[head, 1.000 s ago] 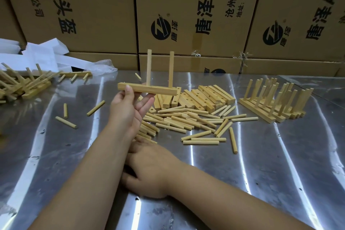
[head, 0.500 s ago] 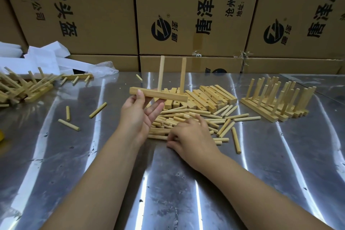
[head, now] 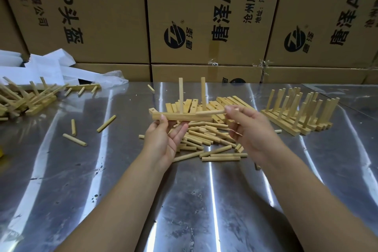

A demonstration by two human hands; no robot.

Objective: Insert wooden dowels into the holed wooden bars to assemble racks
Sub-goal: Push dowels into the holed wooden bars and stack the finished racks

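Readying a third dowel (head: 210, 111).
Clamping holed bar (head: 180, 117) level in left grip (head: 163, 140), pinching dowel in right grip (head: 251, 129), lining tip with hole.

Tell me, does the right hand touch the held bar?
Apart. The head view shows a gap between the right hand, which pinches a dowel, and the bar.
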